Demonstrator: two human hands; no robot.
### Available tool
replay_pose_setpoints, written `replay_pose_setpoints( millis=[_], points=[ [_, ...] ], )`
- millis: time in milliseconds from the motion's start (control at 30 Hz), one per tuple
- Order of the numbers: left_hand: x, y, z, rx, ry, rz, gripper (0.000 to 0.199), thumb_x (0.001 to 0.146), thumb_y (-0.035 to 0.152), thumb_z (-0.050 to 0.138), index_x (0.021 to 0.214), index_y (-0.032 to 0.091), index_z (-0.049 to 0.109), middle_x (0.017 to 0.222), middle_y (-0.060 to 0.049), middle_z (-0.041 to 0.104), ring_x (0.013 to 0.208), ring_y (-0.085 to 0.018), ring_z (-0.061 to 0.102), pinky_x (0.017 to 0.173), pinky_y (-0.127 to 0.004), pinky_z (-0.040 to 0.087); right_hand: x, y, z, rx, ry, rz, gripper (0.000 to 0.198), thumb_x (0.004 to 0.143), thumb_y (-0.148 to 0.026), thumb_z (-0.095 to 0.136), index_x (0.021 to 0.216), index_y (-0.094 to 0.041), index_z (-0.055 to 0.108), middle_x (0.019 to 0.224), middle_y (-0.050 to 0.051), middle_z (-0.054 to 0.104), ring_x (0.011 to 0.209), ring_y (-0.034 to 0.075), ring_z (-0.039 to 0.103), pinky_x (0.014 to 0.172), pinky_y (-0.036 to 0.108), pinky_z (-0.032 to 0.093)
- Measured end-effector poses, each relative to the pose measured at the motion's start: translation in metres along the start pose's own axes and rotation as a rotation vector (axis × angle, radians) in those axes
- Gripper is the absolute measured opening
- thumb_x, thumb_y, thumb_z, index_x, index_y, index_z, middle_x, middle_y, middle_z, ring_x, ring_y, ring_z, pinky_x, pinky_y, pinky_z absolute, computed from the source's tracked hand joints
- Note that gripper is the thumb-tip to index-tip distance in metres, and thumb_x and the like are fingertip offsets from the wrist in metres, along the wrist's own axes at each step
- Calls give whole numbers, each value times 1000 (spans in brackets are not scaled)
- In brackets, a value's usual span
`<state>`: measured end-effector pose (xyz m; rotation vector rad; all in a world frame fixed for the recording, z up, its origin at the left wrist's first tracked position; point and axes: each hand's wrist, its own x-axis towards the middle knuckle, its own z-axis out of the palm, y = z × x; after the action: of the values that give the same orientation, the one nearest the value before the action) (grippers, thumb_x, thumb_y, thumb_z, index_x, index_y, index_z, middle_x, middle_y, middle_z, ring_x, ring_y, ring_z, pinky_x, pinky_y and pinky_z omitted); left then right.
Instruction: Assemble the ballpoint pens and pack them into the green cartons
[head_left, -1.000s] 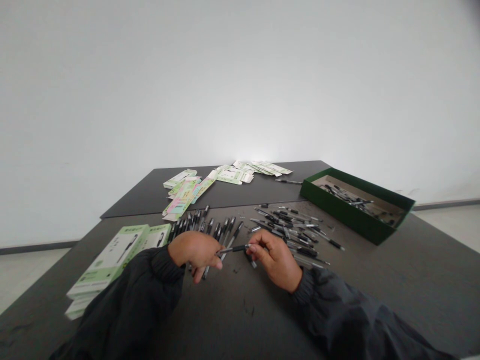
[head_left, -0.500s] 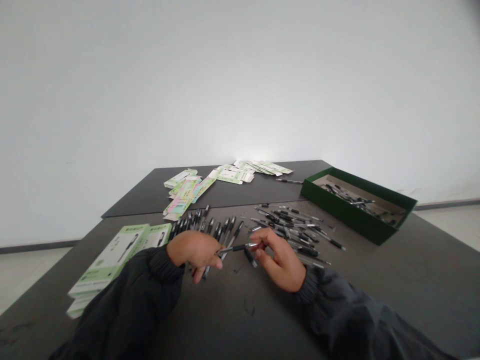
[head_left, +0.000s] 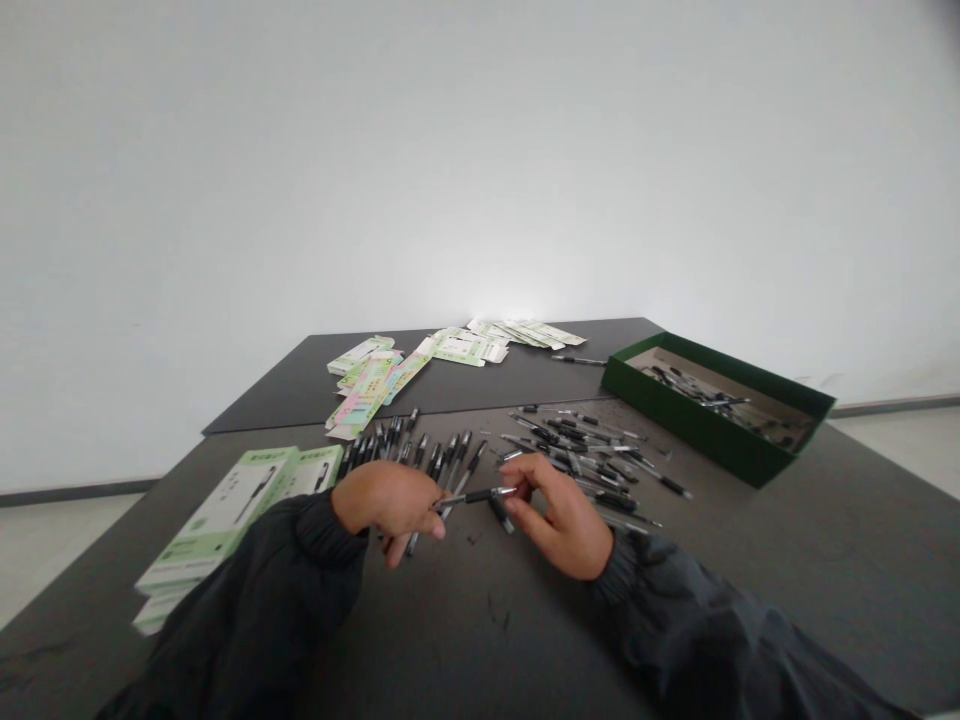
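Head view: left hand (head_left: 394,498) pinches pen (head_left: 478,496) level over surface (head_left: 450,640), well in from side edges, probably steadying its tip for right hand (head_left: 559,520); can't tell if that grips. Box (head_left: 690,426) by right edge likely corrals loose pens (head_left: 681,383).

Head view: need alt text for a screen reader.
Left hand holds a pen over a dark table, right hand at its tip; loose pens lie around them. Green and white boxes sit near left, an open green box of pens at right.
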<state>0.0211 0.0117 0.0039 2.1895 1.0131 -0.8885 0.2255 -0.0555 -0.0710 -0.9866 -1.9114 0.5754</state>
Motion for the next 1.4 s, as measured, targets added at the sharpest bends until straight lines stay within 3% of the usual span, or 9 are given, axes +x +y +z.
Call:
replay_pose_setpoints(
  millis=[133,267,433,567,733,933,1033,1300,1400],
  points=[
    [-1,4,1,-44,-4,-13,35,84,27,42,113,12,55,61,-7,71,70,-22,66,54,-23,42,1,-1,0,-97,-22,-14,6,85,-21,50,90,-19,52,80,2,57,73,13,52,68,26,40],
    [-4,8,-1,-48,-25,-17,35,85,26,41,115,12,52,63,-8,71,70,-22,66,55,-24,42,1,0,-1,-89,-65,-37,23,91,-30,38,78,-18,53,72,3,54,69,14,50,66,26,39],
    [-5,10,-1,-43,-18,-15,31,85,26,42,111,14,54,62,-7,72,69,-21,66,53,-23,42,-1,-2,-1,-11,-52,-28,17,87,-31,45,97,-18,48,79,4,57,71,14,52,66,26,41],
    [-3,9,1,-53,-10,-29,30,85,26,43,109,13,55,59,-7,71,66,-21,66,50,-22,40,0,-6,0,-103,-28,-62,8,88,-25,44,90,-19,49,78,3,56,72,14,51,67,26,39],
    [-6,13,-1,-16,-14,-9,32,85,26,41,112,13,53,68,-10,72,70,-21,66,51,-22,41,2,-5,2,-189,-70,-77,23,91,-30,39,75,-18,50,70,3,53,68,14,48,64,26,36],
    [-10,14,-2,24,-20,-22,32,86,26,39,110,12,55,72,-11,72,72,-20,66,55,-22,43,2,-5,0,-160,-29,-69,15,90,-31,43,94,-19,52,81,4,59,73,15,52,66,26,38],
    [-9,11,0,30,-5,-7,34,86,28,39,112,12,54,70,-11,72,73,-21,67,56,-23,43,3,-7,0,-233,-29,-102,15,91,-29,42,89,-19,53,81,5,59,77,16,52,69,27,38],
    [-12,8,0,40,17,38,26,86,28,39,104,16,53,69,-8,72,69,-20,67,53,-21,42,3,-9,7,-299,-17,-36,23,91,-33,39,77,-18,51,71,4,55,67,15,49,63,26,36],
    [-14,2,-1,0,3,75,23,87,28,37,98,16,53,69,-9,72,69,-19,67,55,-21,43,7,-4,-7,-200,26,-57,23,89,-37,41,93,-18,53,74,4,57,66,16,51,63,27,37]
  ],
)
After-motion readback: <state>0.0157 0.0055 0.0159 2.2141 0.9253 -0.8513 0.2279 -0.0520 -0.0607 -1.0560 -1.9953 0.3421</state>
